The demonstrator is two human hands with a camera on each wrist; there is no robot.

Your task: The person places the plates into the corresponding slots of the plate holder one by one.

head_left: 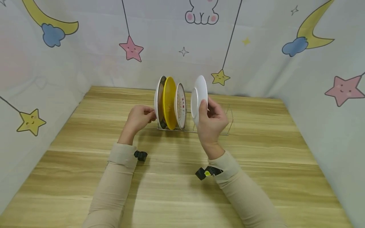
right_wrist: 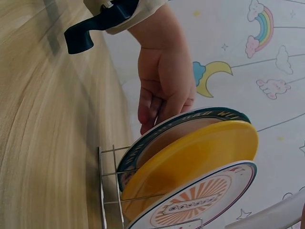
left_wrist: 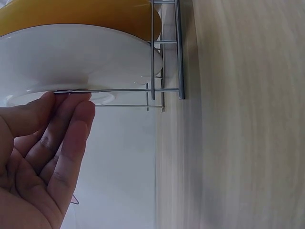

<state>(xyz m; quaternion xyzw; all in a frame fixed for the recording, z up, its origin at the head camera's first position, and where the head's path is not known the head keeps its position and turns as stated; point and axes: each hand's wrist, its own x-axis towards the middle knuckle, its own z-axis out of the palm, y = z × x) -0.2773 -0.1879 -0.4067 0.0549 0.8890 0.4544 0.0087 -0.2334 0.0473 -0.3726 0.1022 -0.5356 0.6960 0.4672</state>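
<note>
My right hand (head_left: 212, 122) grips a plain white plate (head_left: 202, 87), holding it upright above the right part of a wire dish rack (left_wrist: 180, 47). Thumb and fingers of my left hand (head_left: 138, 117) pinch the wire at the rack's left end, beside the outermost plate. Three plates stand on edge in the rack's left part: a plate with a dark green patterned rim (right_wrist: 183, 119), a yellow plate (head_left: 170, 104), and a white plate with an orange sunburst print (right_wrist: 195, 202). In the right wrist view, only part of the held white plate (right_wrist: 271, 212) shows at the lower right.
The rack stands on a wood-grain table (head_left: 168, 190) near its back edge. Behind and to both sides hangs a white cloth (head_left: 159, 69) printed with stars, moons and clouds. Each wrist wears a black camera strap.
</note>
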